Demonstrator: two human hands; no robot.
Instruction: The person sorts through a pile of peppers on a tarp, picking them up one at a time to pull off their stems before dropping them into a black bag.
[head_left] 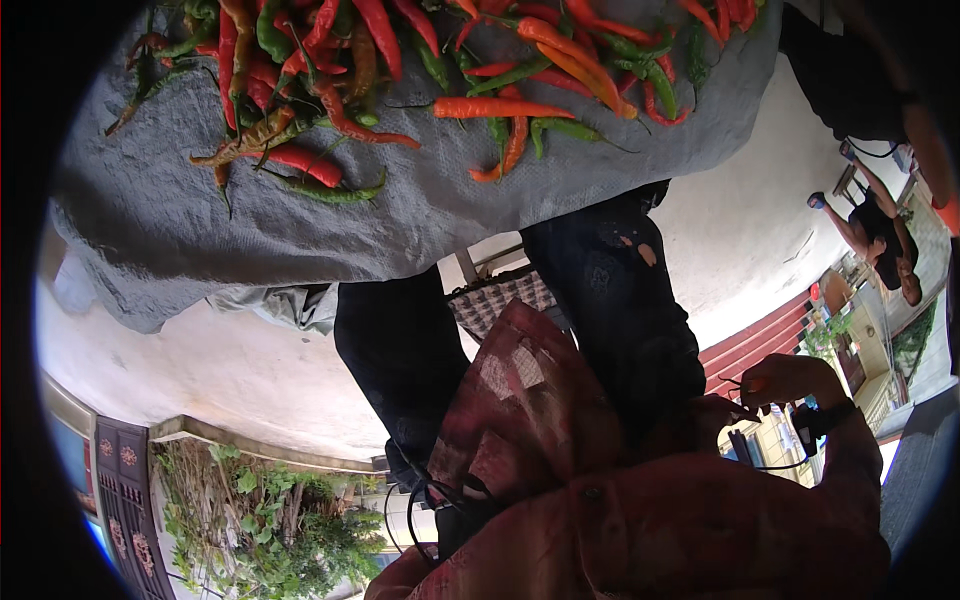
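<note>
At the right, my right hand (790, 380) is raised, with a dark band at the wrist. Its fingers are closed in a pinch round a small reddish chilli pepper (756, 384), and a thin dark stem sticks out to the left. Just below that stem is a shaded, reddish shape that looks like fingers of my left hand (722, 410); shadow hides how they are bent. Many red, orange and green chilli peppers (500, 107) lie loose on a grey woven sheet (420, 210) in front of me, apart from both hands.
Black cables (410, 520) loop by my clothing at the lower left. A checked seat (505, 300) shows between my dark trouser legs. Another person (885, 235) sits farther off at the right, and someone's arm (925, 150) enters at the upper right. Leafy plants (265, 510) grow at the lower left.
</note>
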